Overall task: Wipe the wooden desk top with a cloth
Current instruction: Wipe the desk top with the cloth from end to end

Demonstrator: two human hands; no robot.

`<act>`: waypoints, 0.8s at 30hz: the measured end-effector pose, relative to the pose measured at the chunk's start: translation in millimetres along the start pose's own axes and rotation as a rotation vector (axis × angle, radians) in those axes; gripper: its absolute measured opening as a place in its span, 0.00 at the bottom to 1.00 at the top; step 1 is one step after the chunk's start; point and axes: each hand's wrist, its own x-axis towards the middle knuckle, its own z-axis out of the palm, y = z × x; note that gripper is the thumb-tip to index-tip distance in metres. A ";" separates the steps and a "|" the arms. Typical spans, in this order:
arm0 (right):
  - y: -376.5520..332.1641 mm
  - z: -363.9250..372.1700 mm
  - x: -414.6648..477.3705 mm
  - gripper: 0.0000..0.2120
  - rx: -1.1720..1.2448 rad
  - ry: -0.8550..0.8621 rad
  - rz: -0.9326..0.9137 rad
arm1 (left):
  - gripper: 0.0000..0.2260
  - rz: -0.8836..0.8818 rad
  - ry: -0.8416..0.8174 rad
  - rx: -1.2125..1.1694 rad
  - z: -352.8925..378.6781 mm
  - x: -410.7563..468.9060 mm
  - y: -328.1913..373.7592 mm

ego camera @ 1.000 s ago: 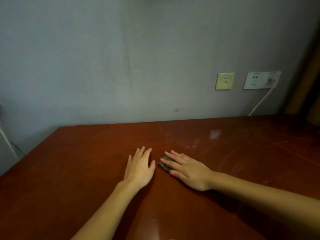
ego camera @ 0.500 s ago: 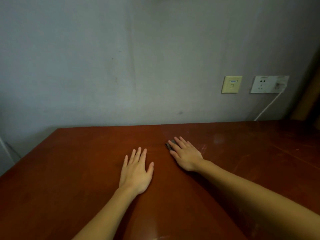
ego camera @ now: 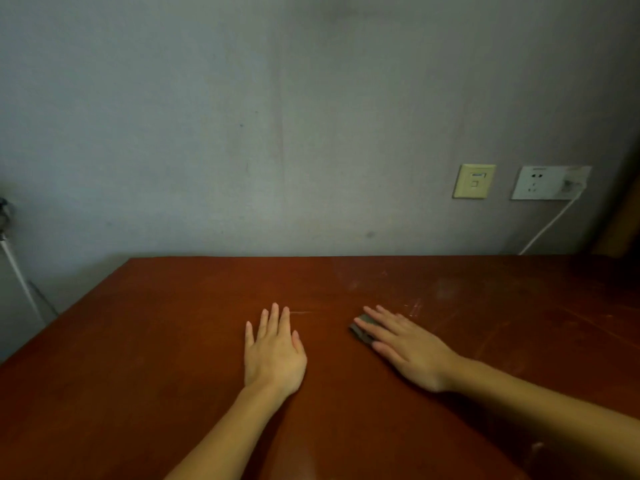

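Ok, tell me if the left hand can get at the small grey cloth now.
Probably yes: the left hand lies flat on the reddish-brown wooden desk, only bare wood between it and the small grey cloth, though the right hand covers most of it.

Desk top (ego camera: 173,375) reddish wood, semi-glossy, scuffed; cloth (ego camera: 360,330) grey, matt; wall (ego camera: 242,133) matt.
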 end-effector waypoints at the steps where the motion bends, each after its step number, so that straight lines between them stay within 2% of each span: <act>1: 11.6 -0.3 7.0 0.48 0.003 0.003 0.043 | 0.24 0.001 0.000 0.008 0.9 0.4 -0.3; 2: 22.3 -1.1 15.8 0.51 0.005 0.018 0.092 | 0.24 0.001 -0.001 0.017 1.4 0.6 -0.6; 3: 31.3 -1.5 26.1 0.50 0.008 0.028 0.144 | 0.24 0.001 -0.003 0.025 1.5 1.0 -0.8; 6: 42.0 -2.1 61.2 0.28 -0.028 0.043 0.283 | 0.25 0.004 -0.010 0.027 1.4 1.1 0.6; 7: 38.5 -2.5 72.4 0.25 -0.027 0.052 0.314 | 0.25 0.007 -0.011 0.026 0.9 1.1 0.7; 10: 16.1 0.7 95.6 0.25 -0.027 0.060 0.326 | 0.25 0.010 -0.010 0.018 0.6 1.8 1.1; 16: -44.0 6.0 80.3 0.24 -0.059 0.037 0.041 | 0.25 0.010 -0.004 0.015 1.2 1.8 1.6; 20: -39.3 7.3 39.9 0.24 -0.037 0.026 -0.093 | 0.24 0.004 -0.016 0.024 -0.4 1.1 1.2; 22: -27.3 5.2 23.3 0.25 -0.027 0.017 -0.088 | 0.24 0.009 -0.022 0.024 -0.3 1.8 1.0; 24: -11.2 1.5 19.3 0.32 -0.026 0.006 -0.041 | 0.24 0.013 -0.023 0.025 -0.3 2.0 0.7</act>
